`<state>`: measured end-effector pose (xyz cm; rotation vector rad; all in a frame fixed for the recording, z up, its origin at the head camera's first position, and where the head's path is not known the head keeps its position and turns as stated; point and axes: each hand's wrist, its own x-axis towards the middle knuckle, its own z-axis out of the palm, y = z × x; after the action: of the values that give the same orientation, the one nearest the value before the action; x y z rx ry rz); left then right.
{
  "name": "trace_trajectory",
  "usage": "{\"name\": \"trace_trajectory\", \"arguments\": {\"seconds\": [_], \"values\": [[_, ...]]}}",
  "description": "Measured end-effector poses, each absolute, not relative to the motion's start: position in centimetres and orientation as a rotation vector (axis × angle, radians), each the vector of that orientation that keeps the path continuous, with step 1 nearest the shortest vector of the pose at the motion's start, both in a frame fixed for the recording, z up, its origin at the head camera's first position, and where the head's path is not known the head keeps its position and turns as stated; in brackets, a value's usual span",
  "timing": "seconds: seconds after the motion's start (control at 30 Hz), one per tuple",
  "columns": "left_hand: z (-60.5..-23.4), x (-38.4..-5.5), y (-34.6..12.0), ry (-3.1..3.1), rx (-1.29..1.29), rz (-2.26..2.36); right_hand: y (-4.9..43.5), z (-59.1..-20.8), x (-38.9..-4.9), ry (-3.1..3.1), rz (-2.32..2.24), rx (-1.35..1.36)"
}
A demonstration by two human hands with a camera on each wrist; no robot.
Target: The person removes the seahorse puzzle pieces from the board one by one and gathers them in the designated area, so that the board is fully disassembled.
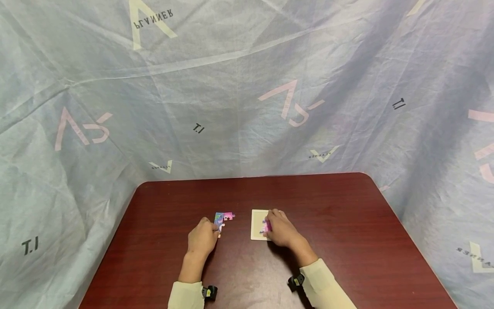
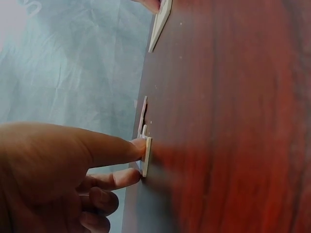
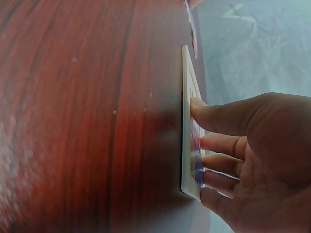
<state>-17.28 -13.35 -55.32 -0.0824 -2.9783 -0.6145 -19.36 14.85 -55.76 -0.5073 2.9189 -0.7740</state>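
Note:
On the left of the tabletop, an L-shaped group of joined jigsaw puzzle pieces lies flat, blue and pink. My left hand pinches its near end; in the left wrist view the thumb is on top and the index finger at the edge of a thin puzzle piece. To the right lies a cream puzzle tray with a raised rim. My right hand reaches over it, thumb and fingers on pink and purple puzzle pieces inside. The palm covers the tray's right part.
A dark red wooden table carries everything. Grey printed cloth hangs behind it and along both sides. Each wrist wears a small black camera, such as the one on the left.

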Motion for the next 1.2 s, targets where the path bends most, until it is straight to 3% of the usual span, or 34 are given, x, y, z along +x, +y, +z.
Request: {"name": "trace_trajectory", "arguments": {"seconds": [1.2], "values": [[-55.2,-17.3,-13.1,-2.97,-0.07,-0.669,16.0,-55.5,-20.0,2.826,-0.877,-0.517]]}}
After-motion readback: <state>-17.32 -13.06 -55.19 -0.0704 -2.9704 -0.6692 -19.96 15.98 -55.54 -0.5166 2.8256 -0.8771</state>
